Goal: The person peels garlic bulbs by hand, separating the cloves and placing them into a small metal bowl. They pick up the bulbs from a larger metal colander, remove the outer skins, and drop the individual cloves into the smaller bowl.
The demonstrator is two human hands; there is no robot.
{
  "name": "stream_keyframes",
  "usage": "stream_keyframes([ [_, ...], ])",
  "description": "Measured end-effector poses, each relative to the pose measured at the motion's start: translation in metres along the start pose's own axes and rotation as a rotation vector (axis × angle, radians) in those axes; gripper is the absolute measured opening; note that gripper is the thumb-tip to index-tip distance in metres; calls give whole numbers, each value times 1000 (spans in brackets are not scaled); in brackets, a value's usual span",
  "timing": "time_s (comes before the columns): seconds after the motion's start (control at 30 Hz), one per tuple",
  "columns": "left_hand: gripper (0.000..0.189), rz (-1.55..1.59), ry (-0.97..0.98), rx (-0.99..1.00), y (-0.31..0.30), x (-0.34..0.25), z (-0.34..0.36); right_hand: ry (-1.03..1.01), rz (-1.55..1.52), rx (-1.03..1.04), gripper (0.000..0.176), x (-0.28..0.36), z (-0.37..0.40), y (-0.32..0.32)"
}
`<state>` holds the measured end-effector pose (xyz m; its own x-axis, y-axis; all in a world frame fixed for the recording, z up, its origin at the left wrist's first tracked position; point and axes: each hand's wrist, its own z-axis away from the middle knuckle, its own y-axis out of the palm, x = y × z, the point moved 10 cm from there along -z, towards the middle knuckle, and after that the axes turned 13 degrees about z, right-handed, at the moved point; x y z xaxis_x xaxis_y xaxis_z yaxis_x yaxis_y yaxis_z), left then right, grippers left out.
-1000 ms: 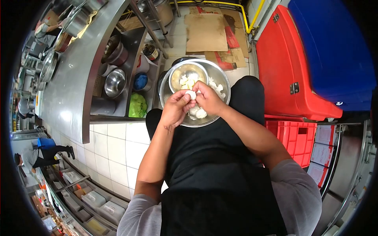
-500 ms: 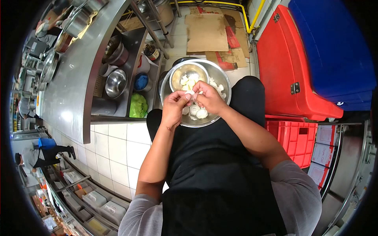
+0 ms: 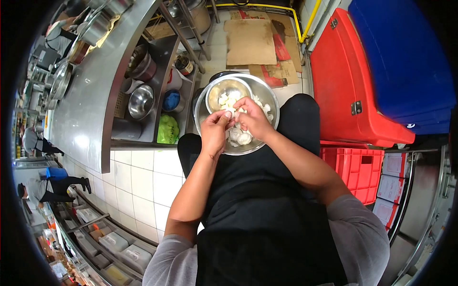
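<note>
Your left grip [image 3: 214, 129] is pinched, thumb against fingers, on a pale piece [image 3: 232, 111] held above the lower edge of the small bowl. Your right grip [image 3: 257, 123] meets it from the other side, fingers curled and thumb close to the index; you have it at the piece, but I cannot tell whether it has hold of anything itself.

A second ago the piece showed as a rounded white face between your hands; now only a small patch shows past your fingertips, and your right fingers look a little more parted. The bowls have stayed put. I'd judge this as close fingertip work on that one piece, which is not let go into either bowl.

What shows of the piece is whitish and smooth, perhaps garlic; its underside is hidden. From left to right around it, the large steel bowl [image 3: 201, 107] sits between your knees, and the small bowl [image 3: 230, 85] rests inside it, with cream-white pieces [image 3: 228, 98] gathered at its near side. Just below your fingers lie rounder, bulb-like lumps [image 3: 244, 138], and along the right wall are white scraps [image 3: 268, 112], too small to identify.
</note>
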<state>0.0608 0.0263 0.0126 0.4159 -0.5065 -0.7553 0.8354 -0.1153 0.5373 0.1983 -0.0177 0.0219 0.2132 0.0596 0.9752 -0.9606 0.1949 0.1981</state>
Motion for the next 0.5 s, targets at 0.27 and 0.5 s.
stream_keyframes([
  [0.27,14,-123,25,73,0,4,25,-422,647,-113,15,29,20,14],
  [0.5,16,-357,91,12,-7,-2,26,-377,681,-144,15,29,18,18],
])
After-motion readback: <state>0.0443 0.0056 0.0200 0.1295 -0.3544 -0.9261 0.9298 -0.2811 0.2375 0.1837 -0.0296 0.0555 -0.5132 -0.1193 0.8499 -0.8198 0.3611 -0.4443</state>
